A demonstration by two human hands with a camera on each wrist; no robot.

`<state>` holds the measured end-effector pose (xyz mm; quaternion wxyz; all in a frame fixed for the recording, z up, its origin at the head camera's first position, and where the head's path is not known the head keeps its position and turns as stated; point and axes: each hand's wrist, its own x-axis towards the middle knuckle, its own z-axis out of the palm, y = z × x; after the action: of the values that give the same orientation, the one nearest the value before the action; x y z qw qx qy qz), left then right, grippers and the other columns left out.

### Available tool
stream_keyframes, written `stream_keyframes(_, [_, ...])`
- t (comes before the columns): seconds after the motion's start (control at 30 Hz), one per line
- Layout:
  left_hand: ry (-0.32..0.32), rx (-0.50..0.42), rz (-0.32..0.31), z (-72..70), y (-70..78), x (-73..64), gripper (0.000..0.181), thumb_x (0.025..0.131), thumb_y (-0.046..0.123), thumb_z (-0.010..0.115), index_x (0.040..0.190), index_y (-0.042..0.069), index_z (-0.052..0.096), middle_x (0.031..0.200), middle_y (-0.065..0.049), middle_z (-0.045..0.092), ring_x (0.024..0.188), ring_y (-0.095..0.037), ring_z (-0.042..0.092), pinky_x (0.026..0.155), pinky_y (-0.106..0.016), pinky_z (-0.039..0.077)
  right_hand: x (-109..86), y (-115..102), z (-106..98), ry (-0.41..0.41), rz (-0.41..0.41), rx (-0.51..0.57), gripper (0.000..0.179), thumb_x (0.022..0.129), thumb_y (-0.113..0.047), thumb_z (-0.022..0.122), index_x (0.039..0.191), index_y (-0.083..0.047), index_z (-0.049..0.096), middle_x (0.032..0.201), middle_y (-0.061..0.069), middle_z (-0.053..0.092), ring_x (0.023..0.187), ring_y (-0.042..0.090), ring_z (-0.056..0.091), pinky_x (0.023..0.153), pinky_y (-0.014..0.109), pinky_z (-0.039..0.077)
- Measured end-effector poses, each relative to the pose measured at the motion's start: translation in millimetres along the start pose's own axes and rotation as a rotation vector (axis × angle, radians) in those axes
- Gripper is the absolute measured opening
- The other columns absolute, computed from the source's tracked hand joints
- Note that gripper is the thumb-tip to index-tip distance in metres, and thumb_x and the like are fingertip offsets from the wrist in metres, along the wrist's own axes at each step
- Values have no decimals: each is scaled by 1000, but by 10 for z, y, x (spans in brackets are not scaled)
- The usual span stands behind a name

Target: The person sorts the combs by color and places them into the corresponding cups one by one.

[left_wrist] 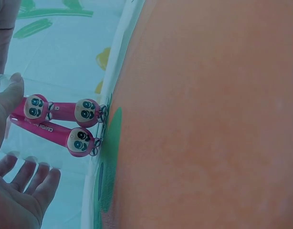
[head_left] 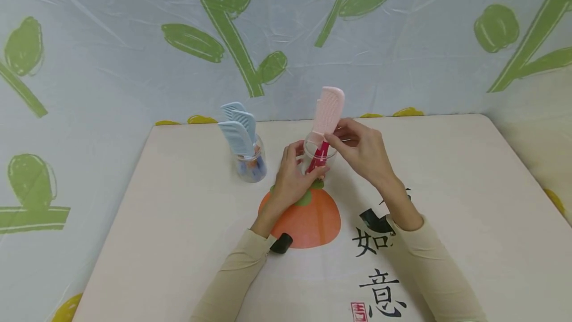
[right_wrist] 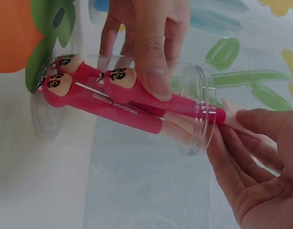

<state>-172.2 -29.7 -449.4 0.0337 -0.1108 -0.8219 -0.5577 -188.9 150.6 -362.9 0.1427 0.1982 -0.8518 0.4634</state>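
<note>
My left hand [head_left: 292, 180] holds a clear jar [right_wrist: 47, 128] on the table, its thumb and fingers around the wall. Inside stand pink combs with red handles [right_wrist: 113, 114], each ending in a cartoon face. My right hand [head_left: 364, 150] pinches a pink comb [head_left: 329, 108] near its neck, just above the jar's rim. That comb's handle [right_wrist: 192, 109] is still inside the jar, its cartoon end raised above the jar's bottom, while two other handles sit lower. The combs' toothed parts overlap above the rim in the head view.
Left of my hands, a second clear jar [head_left: 251, 175] holds several light blue combs [head_left: 237, 138], teeth upward. The pale table [head_left: 178, 242] carries a printed orange fruit [head_left: 308, 220] and black characters [head_left: 382, 294]. A leaf-patterned sheet [head_left: 134, 63] hangs behind the table's far edge.
</note>
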Motion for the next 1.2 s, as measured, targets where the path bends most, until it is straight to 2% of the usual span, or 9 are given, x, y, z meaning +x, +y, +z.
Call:
stream_keyframes(0.13, [-3, -3, -11, 0, 8, -2, 79, 89, 36, 82, 148, 12, 36, 141, -6, 46, 130, -22, 49, 108, -40, 48, 4, -10, 30, -39, -57, -2, 24, 95, -10, 74, 116, 1, 70, 100, 15, 75, 87, 29, 74, 79, 32, 62])
stream_keyframes(0.23, [0, -5, -8, 4, 8, 4, 79, 89, 34, 82, 148, 11, 36, 141, -7, 46, 129, -23, 49, 108, -41, 48, 15, -12, 55, -52, -73, -12, 25, 95, -8, 74, 117, 2, 69, 101, 15, 75, 88, 29, 74, 79, 46, 62])
stream_keyframes(0.33, [2, -7, -8, 10, 5, 8, 79, 89, 34, 82, 148, 10, 36, 141, -8, 46, 130, -24, 49, 109, -41, 48, 16, -12, 50, -52, -69, -17, 25, 95, -7, 74, 117, 4, 67, 100, 16, 75, 88, 29, 74, 80, 50, 61])
stream_keyframes(0.63, [3, -13, -4, 11, 3, 7, 80, 89, 34, 83, 148, 9, 36, 141, -8, 46, 130, -24, 49, 110, -40, 47, 16, -22, 7, -84, -41, -18, 26, 92, -3, 76, 115, 6, 66, 98, 16, 73, 86, 29, 74, 82, 49, 61])
stream_keyframes(0.8, [8, -21, 2, 15, -9, 5, 78, 88, 35, 83, 147, 10, 38, 140, -7, 47, 129, -21, 49, 110, -38, 47, 11, -13, 7, -63, -49, -14, 23, 93, -3, 75, 111, 7, 66, 95, 17, 73, 83, 30, 74, 79, 48, 62])
stream_keyframes(0.87, [7, -19, 2, 22, -14, 7, 78, 88, 36, 83, 147, 10, 38, 139, -6, 47, 128, -21, 50, 109, -38, 47, 8, -12, -3, -35, -42, 0, 22, 93, -3, 75, 110, 7, 66, 95, 17, 74, 84, 30, 74, 78, 42, 62])
stream_keyframes(1.07, [6, 5, 0, 24, -4, 3, 80, 88, 37, 83, 147, 7, 38, 139, -8, 47, 127, -22, 50, 108, -36, 47, 14, -20, -25, 64, -11, 103, 20, 93, -4, 75, 108, 7, 67, 95, 18, 74, 87, 31, 75, 75, 16, 57])
stream_keyframes(1.2, [3, -9, 5, 21, 0, 7, 80, 88, 37, 83, 147, 8, 38, 140, -8, 47, 127, -21, 50, 109, -35, 47, 19, -27, -12, 37, 12, 112, 22, 94, -8, 76, 108, 6, 68, 98, 18, 74, 91, 29, 75, 81, 17, 57])
